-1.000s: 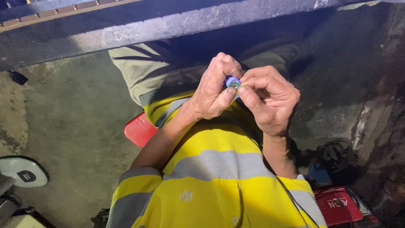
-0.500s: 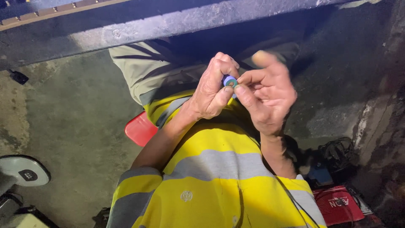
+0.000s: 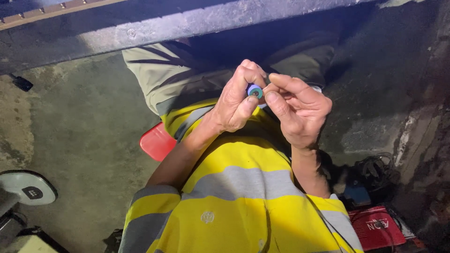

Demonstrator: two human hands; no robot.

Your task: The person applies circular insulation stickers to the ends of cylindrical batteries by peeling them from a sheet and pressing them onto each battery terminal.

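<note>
Head view: a small blue-and-teal round part [image 3: 255, 91] was held up between two bare hands, above a yellow and grey high-visibility shirt [image 3: 243, 197].

The part was pinched closed in the left hand [image 3: 236, 100], while fingertips of the right hand [image 3: 300, 110] were pressed against its edge. For steadiness, wrists would best be kept close and the turning done in small, even twists. A red stool [image 3: 157, 143] was seen below.
</note>
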